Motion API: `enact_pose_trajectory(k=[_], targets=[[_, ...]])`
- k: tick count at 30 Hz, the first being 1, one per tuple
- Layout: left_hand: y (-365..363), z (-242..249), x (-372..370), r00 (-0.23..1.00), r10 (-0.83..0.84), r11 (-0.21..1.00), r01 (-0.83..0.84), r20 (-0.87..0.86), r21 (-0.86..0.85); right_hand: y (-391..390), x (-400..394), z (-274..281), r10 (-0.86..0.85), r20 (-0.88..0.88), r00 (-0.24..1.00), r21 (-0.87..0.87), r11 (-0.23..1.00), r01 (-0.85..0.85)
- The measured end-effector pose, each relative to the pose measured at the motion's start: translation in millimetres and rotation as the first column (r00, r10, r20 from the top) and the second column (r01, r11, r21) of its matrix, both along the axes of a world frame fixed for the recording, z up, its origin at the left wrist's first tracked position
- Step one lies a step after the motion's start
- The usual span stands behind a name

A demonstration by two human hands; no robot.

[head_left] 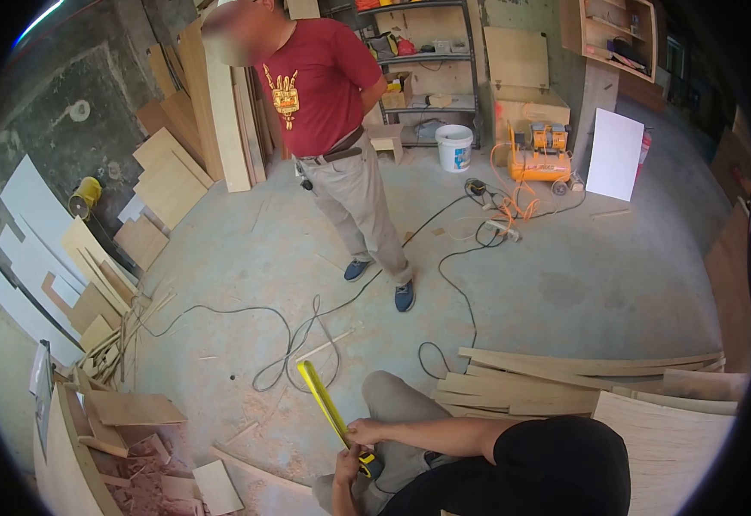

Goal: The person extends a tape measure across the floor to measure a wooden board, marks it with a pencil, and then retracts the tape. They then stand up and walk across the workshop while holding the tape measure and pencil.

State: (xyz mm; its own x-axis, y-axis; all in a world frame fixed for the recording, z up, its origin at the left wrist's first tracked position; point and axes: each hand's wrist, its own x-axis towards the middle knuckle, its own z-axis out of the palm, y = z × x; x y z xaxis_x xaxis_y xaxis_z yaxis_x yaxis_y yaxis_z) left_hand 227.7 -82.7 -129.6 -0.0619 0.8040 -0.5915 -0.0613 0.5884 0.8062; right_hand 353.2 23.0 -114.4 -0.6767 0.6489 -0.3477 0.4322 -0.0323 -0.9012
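A yellow tape measure blade [325, 406] sticks out from my lap, pointing away from me and slightly left. Its black-and-yellow tape measure case [370, 465] sits low, just above my grey trousers. My right hand [365, 432] is closed, its fingers pinching the blade near the case. Closed too is my left hand [347, 465], at the left side of the case and gripping the tape measure. The fingers partly hide where the blade enters the case. My right arm reaches across from a black sleeve [560, 460].
A person in a red shirt [324, 86] stands ahead, arms behind the back. Black cables [294, 344] loop over the floor. Wood strips [521, 391] are stacked at right, offcuts [139, 408] at left. An orange air compressor [540, 159] and white bucket [454, 150] stand behind.
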Motion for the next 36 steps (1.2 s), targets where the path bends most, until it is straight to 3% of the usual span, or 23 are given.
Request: enact_pose_trajectory(k=[7, 10, 16, 19, 22, 31, 36], targets=[[-14, -14, -1, 0.964, 0.187, 0.976, -0.204, 0.187, 0.072, 2, -9, -36, -0.025, -0.011, 1.0, 0.227, 0.973, 0.027], [-13, -11, 0, 0.962, 0.194, 0.973, -0.214, 0.192, 0.088, 3, -4, -25, 0.0, 0.014, 1.0, 0.12, 0.993, -0.002], [-11, -6, 6, 0.979, 0.183, 0.978, -0.191, 0.091, 0.086, 2, -4, -20, -0.031, -0.024, 0.999, 0.085, 0.996, 0.033], [-11, 1, 9, 0.982, 0.173, 0.98, -0.18, 0.077, 0.085, 3, 1, -9, 0.079, -0.065, 0.995, -0.184, 0.979, -0.089], [-10, -3, 12, 0.985, 0.161, 0.979, -0.166, 0.059, 0.116, 2, 6, -2, 0.082, -0.044, 0.996, -0.106, 0.991, -0.087], [-7, 2, 17, 0.992, 0.128, 0.984, -0.127, 0.001, 0.123, 2, 5, -5, 0.07, -0.052, 0.996, -0.11, 0.991, -0.076], [-8, 4, 16, 0.995, 0.096, 0.988, -0.091, -0.034, 0.128, 2, 11, 16, 0.16, -0.004, 0.987, -0.102, 0.982, -0.159]])
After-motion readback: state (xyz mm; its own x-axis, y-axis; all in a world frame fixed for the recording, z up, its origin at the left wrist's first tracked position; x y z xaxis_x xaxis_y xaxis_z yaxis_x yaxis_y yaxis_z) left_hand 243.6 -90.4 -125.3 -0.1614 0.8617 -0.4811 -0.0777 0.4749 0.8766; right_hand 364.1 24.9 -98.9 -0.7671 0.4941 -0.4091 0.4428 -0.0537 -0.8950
